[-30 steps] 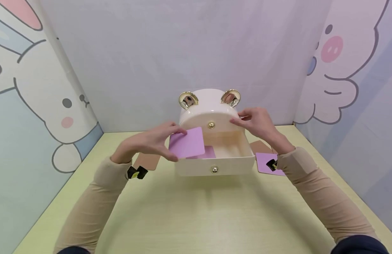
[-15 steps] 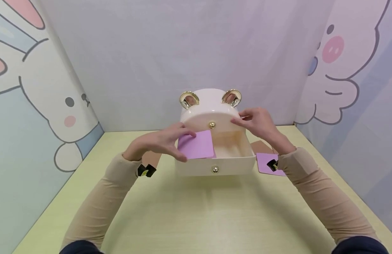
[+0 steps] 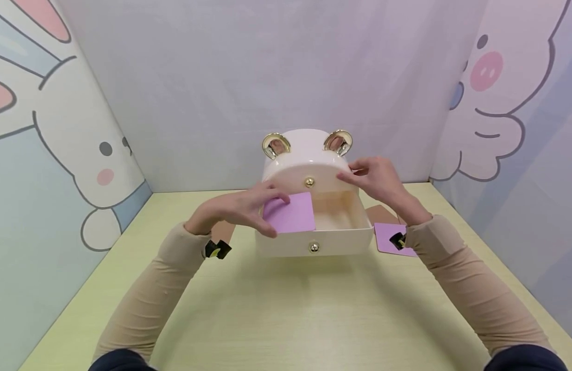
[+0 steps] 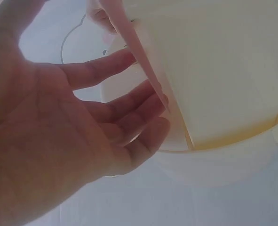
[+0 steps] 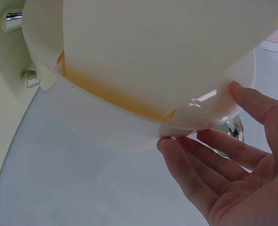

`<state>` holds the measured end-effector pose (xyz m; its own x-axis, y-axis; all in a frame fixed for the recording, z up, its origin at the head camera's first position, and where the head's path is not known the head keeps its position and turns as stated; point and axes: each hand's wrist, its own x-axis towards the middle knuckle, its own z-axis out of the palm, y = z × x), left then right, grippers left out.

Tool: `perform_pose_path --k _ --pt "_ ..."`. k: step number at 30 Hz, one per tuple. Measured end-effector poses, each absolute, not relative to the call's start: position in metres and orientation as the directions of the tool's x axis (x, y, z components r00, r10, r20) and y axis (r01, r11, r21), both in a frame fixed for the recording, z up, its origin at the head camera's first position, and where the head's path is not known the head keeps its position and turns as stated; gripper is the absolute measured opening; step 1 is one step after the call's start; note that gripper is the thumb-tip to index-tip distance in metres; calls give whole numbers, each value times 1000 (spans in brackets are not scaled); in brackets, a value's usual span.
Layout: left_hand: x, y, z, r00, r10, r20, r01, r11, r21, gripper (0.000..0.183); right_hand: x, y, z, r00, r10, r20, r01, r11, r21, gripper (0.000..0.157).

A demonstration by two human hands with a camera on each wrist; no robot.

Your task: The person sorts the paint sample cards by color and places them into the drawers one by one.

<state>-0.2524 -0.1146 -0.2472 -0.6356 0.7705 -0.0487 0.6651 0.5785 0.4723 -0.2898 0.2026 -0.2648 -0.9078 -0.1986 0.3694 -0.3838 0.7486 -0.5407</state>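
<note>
Pinched a purple card (image 3: 295,214) with the left hand (image 3: 241,208) over the open drawer (image 3: 286,245), apparently to guide it inside; gripped the white box (image 3: 306,141) by its side with the right hand (image 3: 380,180), likely for steadiness.

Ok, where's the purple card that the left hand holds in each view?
Head: purple card near centre, in the left hand.
Left wrist: the card is a pinkish, edge-on strip, upper middle.
Right wrist: not in it.
Shared landmark: the cream cabinet, in all three.
</note>
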Motion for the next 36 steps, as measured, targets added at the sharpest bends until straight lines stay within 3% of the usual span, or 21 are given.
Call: perform_pose_path --k 17,20,22,24,27,32,36 --pt "-257 -114 -250 -608 794 -21 678 533 506 64 -291 202 -265 -900 -203 386 -398 745 -536 42" --pt "-260 -113 -249 -641 763 81 658 493 569 51 -292 202 -266 -898 -198 393 -400 740 -540 40" --pt "-263 -112 -250 -680 698 224 665 459 589 37 -293 202 -267 -896 -196 399 -403 735 -545 39" --pt "-268 -109 -252 -699 593 399 694 431 576 26 -293 201 -269 -894 -192 406 -406 729 -551 37" --pt "-277 -105 -257 -689 440 576 723 478 499 26 -293 202 -271 -886 -205 415 -426 713 -557 34" --pt "-289 -102 -269 -698 371 613 695 558 454 40 -292 217 -276 -875 -285 391 -471 689 -552 40" --pt "-294 -104 -275 -719 365 591 681 542 492 38 -291 244 -289 -873 -343 346 -483 704 -521 48"
